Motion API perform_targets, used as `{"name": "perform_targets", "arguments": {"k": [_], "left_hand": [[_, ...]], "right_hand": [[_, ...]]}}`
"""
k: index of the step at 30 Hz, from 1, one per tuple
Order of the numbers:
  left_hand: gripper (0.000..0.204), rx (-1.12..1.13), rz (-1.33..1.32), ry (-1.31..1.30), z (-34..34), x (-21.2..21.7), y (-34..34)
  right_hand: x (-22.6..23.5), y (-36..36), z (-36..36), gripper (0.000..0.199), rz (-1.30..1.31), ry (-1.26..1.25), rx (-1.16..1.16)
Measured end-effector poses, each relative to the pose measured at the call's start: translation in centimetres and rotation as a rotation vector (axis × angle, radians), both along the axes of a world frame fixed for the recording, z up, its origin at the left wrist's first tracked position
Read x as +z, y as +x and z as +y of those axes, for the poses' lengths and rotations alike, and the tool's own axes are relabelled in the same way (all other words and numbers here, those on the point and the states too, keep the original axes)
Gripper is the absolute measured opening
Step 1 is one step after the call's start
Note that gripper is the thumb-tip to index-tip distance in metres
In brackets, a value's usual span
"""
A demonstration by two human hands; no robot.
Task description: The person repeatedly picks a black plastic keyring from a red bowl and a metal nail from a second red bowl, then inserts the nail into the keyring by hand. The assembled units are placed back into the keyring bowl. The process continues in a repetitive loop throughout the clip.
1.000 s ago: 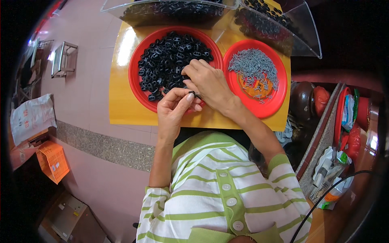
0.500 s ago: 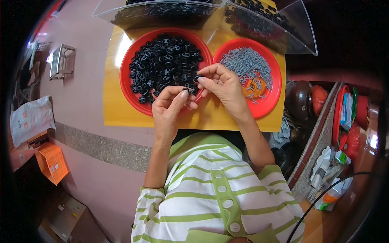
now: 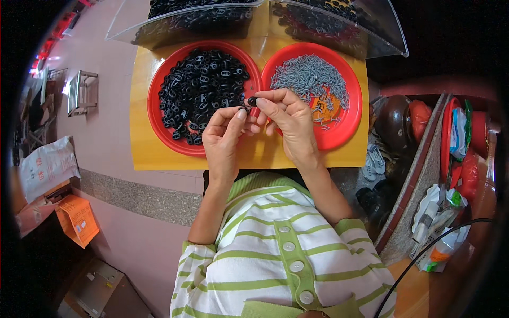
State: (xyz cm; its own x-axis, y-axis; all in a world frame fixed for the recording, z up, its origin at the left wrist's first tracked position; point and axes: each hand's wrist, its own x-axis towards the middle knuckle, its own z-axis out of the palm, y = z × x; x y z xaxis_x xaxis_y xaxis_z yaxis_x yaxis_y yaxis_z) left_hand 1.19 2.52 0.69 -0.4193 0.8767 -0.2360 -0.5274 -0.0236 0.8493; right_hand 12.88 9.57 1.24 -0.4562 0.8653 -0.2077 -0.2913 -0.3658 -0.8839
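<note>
My left hand (image 3: 222, 140) pinches a small black plastic piece between thumb and forefinger, mostly hidden by the fingertips. My right hand (image 3: 292, 122) holds a dark oval cord-lock piece (image 3: 253, 100) between thumb and forefinger, close beside the left fingertips. Both hands are over the gap between two red plates. The left red plate (image 3: 154, 100) carries a heap of black two-holed cord-lock pieces (image 3: 199, 90). On the right red plate (image 3: 356, 98) lies a pile of small grey metal pieces (image 3: 307, 74), perhaps springs, around an orange printed patch (image 3: 325, 108).
Two clear plastic bins (image 3: 196, 21) of black parts stand along the far edge of the yellow table (image 3: 142, 153). A low wall (image 3: 419, 159) with bags and a red basin is at the right. A metal stool (image 3: 82, 93) stands on the floor at the left.
The view has shifted slightly. My right hand has turned the black piece and brought it nearer to the left fingertips; both hands still pinch.
</note>
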Motion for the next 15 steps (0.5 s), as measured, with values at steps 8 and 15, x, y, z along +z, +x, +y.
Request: {"name": "perform_targets", "arguments": {"k": [8, 15], "left_hand": [[0.014, 0.069, 0.03, 0.011, 0.1, -0.3, 0.7], [0.012, 0.074, 0.007, 0.039, 0.1, -0.3, 0.8]], "right_hand": [[0.7, -0.3, -0.7, 0.023, -0.109, 0.102, -0.035], [0.6, -0.4, -1.2, 0.02, -0.174, 0.211, -0.048]]}}
